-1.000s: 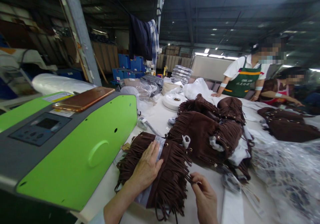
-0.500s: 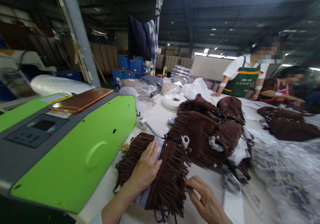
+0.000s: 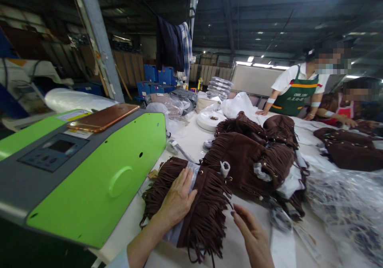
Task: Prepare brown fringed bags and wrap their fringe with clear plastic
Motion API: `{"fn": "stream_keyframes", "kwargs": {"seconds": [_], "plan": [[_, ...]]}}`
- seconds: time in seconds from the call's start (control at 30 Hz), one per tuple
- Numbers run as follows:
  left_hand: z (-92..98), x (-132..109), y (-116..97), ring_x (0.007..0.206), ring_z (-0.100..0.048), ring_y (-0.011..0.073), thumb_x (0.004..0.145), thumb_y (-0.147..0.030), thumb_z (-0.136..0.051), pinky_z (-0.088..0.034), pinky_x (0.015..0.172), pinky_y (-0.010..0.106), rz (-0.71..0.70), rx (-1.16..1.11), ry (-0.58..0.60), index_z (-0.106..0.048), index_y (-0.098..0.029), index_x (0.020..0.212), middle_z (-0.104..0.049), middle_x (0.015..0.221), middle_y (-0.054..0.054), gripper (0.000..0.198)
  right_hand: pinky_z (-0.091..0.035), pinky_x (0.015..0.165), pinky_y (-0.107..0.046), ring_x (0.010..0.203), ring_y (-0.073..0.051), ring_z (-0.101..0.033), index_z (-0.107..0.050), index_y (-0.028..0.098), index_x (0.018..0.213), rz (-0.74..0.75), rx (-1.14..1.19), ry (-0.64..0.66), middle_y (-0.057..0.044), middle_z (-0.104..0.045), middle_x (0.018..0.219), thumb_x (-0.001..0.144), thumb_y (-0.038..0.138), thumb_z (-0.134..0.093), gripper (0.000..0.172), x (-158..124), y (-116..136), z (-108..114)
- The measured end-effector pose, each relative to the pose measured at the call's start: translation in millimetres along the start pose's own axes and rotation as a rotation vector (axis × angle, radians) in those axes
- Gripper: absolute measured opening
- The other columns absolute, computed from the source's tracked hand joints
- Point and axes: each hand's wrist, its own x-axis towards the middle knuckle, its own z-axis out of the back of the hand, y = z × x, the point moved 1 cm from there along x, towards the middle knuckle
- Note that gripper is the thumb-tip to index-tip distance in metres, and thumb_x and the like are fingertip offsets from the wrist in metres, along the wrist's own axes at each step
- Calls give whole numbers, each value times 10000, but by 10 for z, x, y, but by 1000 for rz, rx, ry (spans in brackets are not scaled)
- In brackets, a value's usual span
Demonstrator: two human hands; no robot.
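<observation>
A dark brown fringed bag (image 3: 206, 204) lies on the white table in front of me, a strip of translucent film (image 3: 194, 176) across its middle. My left hand (image 3: 178, 196) rests flat on the film and bag, fingers stretched out. Just right of the bag, my right hand (image 3: 251, 230) has thumb and forefinger close together at the end of a thin brown fringe strand (image 3: 229, 203), which runs out from the bag's edge to the fingertips. More brown fringed bags (image 3: 236, 156) lie behind, touching or close to the first. A small white roll (image 3: 225, 168) sits between them.
At left stands a green and grey machine (image 3: 119, 184) with a phone (image 3: 104, 117) on top. Clear plastic packaging (image 3: 344, 208) is heaped at right. A white tape roll (image 3: 209, 119) lies farther back. Two co-workers are across the table, one in a green apron (image 3: 302, 94).
My right hand has moved slightly right and up, away from the bag's edge, with a fringe strand drawn out straight. My left hand stays on the bag. The whole view has shifted slightly.
</observation>
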Motion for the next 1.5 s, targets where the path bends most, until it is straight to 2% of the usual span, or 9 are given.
{"fn": "stream_keyframes", "kwargs": {"seconds": [0.1,0.2,0.33,0.7,0.9,1.07,1.27,1.37,1.5], "plan": [[7,4,-8,1358,-289,275,900,-258,-427,-346,1084,451,-1,4,8,-285,-76,1396,-330,1449,201,546,-489,729,-324,884,-241,-609,-656,196,914,-101,-13,-138,-77,-669,939,719,615,-582,468,-102,121,-135],[8,6,-7,1357,-291,280,900,-251,-421,-346,1082,456,3,4,8,-286,-71,1396,-329,1448,206,545,-454,756,-333,840,-237,-590,-677,190,824,-125,27,-18,-64,-658,862,654,601,-642,446,-121,274,-361],[1,1,2,1361,-283,279,903,-246,-410,-346,1083,456,6,7,13,-271,-73,1403,-314,1456,205,546,-408,610,-289,644,-173,-512,-602,186,623,-275,271,100,-5,-575,639,589,544,-712,377,-72,406,-536],[-4,-19,14,1369,-271,254,909,-260,-420,-347,1089,436,-9,-30,-26,-236,-133,1425,-312,1468,169,562,-210,437,-186,416,-36,-266,-484,184,572,-483,881,385,93,-397,444,507,264,-801,334,-54,314,-230],[15,-20,2,1369,-271,260,906,-246,-423,-351,1083,457,-15,-38,-14,-217,-131,1430,-296,1473,181,574,-240,424,-161,441,-43,-330,-596,200,728,-515,983,240,78,-456,530,536,254,-799,285,-65,162,-188],[21,-12,-4,1367,-273,264,905,-252,-429,-346,1087,458,-9,-38,-8,-229,-126,1425,-300,1471,180,572,-451,568,-275,608,-153,-553,-651,207,722,-388,693,46,6,-626,677,491,343,-781,298,1,103,-139],[0,-18,2,1366,-278,264,905,-263,-430,-337,1095,448,15,-35,-9,-271,-109,1409,-315,1463,180,551,-457,701,-339,747,-212,-575,-667,193,739,-237,245,-216,-32,-651,780,524,441,-757,340,-31,-73,-17],[-18,-21,8,1362,-285,266,904,-270,-435,-348,1088,447,4,-37,-20,-273,-116,1408,-317,1462,183,551,-473,767,-349,890,-229,-584,-650,200,877,126,-9,-300,-79,-638,964,743,414,-634,253,-191,119,-90],[-19,-20,13,1358,-291,282,907,-266,-425,-357,1076,470,0,-35,-27,-255,-120,1411,-312,1463,189,552,-497,847,-324,1008,-211,-575,-611,229,1032,627,-233,-59,-99,-583,1093,813,239,-580,222,-400,477,-405]]}}
